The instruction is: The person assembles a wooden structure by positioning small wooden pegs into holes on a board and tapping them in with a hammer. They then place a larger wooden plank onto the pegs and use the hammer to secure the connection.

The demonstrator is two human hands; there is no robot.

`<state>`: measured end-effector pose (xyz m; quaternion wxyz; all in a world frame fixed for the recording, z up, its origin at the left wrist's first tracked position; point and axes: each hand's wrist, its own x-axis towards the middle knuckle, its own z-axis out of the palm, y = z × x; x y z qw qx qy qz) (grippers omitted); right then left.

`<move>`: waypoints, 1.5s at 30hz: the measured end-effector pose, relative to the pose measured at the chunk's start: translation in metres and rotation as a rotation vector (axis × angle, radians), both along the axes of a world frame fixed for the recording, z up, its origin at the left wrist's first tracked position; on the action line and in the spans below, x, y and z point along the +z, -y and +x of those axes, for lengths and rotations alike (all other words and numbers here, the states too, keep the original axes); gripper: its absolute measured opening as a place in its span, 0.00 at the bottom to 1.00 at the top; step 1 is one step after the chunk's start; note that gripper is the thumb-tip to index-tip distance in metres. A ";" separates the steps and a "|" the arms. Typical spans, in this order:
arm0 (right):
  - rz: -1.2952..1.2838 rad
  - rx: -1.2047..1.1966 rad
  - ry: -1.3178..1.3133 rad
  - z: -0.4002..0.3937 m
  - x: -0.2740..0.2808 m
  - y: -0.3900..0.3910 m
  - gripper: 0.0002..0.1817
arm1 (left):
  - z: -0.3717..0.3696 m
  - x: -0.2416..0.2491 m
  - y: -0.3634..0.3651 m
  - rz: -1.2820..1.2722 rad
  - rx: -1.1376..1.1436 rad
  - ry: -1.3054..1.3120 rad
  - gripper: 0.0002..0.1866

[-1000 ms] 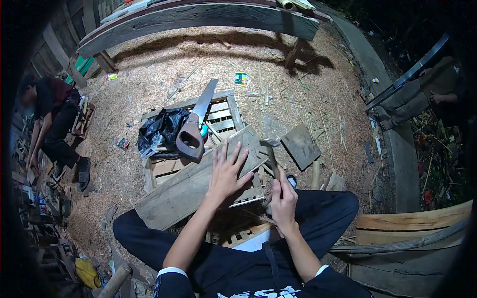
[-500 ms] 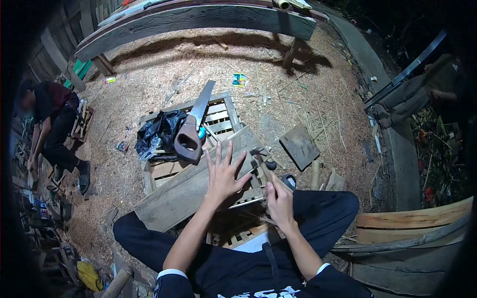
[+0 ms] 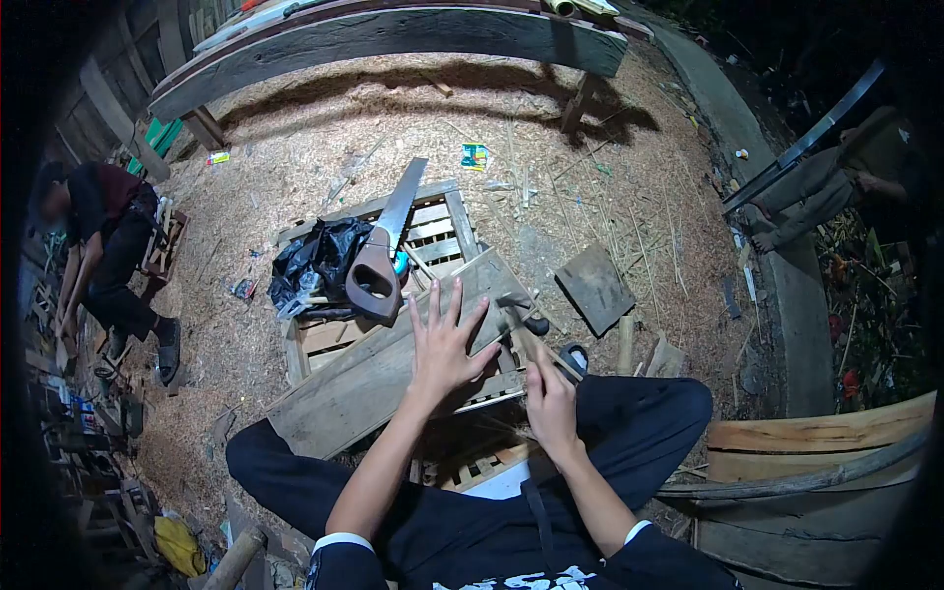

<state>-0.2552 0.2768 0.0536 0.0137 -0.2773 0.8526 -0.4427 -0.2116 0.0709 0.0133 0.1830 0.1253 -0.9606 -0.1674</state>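
Note:
My left hand [image 3: 447, 356] lies flat with fingers spread on a long weathered wooden board [image 3: 339, 403], which slants across my lap and over a slatted wooden frame [image 3: 460, 224]. My right hand [image 3: 554, 405] is wrapped round the wooden handle of a hammer [image 3: 529, 344]. The hammer's dark head is at the board's right edge, just right of my left fingers. Beyond the left fingertips, a handsaw [image 3: 376, 267] rests on the frame, its blade pointing away from me. A crumpled black plastic bag [image 3: 313, 265] lies beside the saw.
A square wooden piece [image 3: 594, 290] lies on the shavings-covered ground to the right. A long timber bench [image 3: 393, 54] spans the far side. One person [image 3: 113, 236] bends over at the left; another [image 3: 836, 182] sits at the right. Rough planks [image 3: 816, 462] stand at lower right.
The hammer and my right hand have shifted very slightly. My left hand stays flat on the board.

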 end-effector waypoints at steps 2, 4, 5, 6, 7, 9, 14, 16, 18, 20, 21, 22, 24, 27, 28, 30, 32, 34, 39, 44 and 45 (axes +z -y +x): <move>0.131 0.066 0.095 -0.003 0.002 -0.004 0.23 | 0.000 -0.001 0.002 -0.003 -0.002 -0.003 0.41; 0.033 0.033 0.059 0.003 0.020 0.000 0.23 | -0.001 0.000 0.002 -0.007 0.003 0.003 0.40; -0.063 -0.007 0.025 0.005 0.023 0.001 0.24 | 0.000 0.000 0.002 -0.008 0.003 0.011 0.40; -0.127 -0.055 -0.006 0.006 0.017 0.000 0.24 | 0.000 -0.001 0.002 -0.006 0.004 0.014 0.40; -0.125 -0.058 -0.003 0.007 0.010 -0.001 0.24 | 0.000 -0.001 0.002 -0.001 0.003 0.001 0.40; -0.034 -0.013 -0.043 0.004 -0.002 -0.004 0.25 | -0.001 -0.001 0.001 0.003 -0.002 -0.017 0.40; -0.053 -0.004 0.050 0.003 0.004 -0.004 0.23 | -0.001 -0.001 0.002 -0.010 0.003 -0.006 0.40; -0.079 -0.016 -0.017 0.004 -0.002 -0.001 0.23 | -0.002 -0.002 0.002 -0.010 0.006 -0.007 0.40; -0.042 0.005 -0.010 0.001 -0.007 -0.001 0.24 | -0.001 -0.001 0.001 -0.012 0.007 -0.010 0.40; 0.027 0.023 0.027 -0.005 -0.003 -0.007 0.24 | -0.001 -0.001 0.002 -0.011 0.004 0.001 0.40; 0.100 0.042 0.067 -0.007 0.003 -0.007 0.24 | -0.002 -0.001 0.003 -0.012 0.008 0.001 0.40; 0.011 0.034 -0.006 -0.006 0.008 -0.006 0.23 | -0.002 -0.002 0.003 -0.015 0.010 -0.002 0.40; -0.098 -0.024 -0.029 0.001 0.012 -0.001 0.23 | -0.002 -0.002 0.002 -0.016 0.006 0.001 0.40; -0.197 -0.078 -0.180 0.001 -0.001 -0.002 0.23 | -0.001 0.000 0.002 -0.017 0.004 -0.012 0.40; 0.000 -0.013 -0.057 -0.004 -0.006 -0.005 0.23 | -0.002 -0.001 0.002 -0.017 0.009 -0.007 0.40; 0.198 0.055 0.051 -0.005 -0.007 -0.007 0.22 | -0.004 -0.002 0.002 -0.022 0.009 -0.004 0.41; 0.043 0.031 -0.009 -0.001 -0.003 -0.001 0.22 | -0.002 -0.003 0.002 -0.018 0.010 0.002 0.41; -0.100 -0.044 0.079 0.006 0.012 0.001 0.23 | -0.003 -0.002 0.003 -0.021 0.013 0.003 0.41; 0.121 0.042 0.047 -0.009 0.005 -0.005 0.23 | -0.004 -0.001 0.003 -0.026 0.011 0.002 0.41; -0.138 -0.060 -0.108 0.000 0.007 0.000 0.23 | -0.002 0.000 0.002 -0.029 0.010 -0.010 0.41; -0.170 -0.074 -0.152 0.000 0.001 0.001 0.23 | -0.001 -0.001 0.001 -0.029 0.007 -0.010 0.41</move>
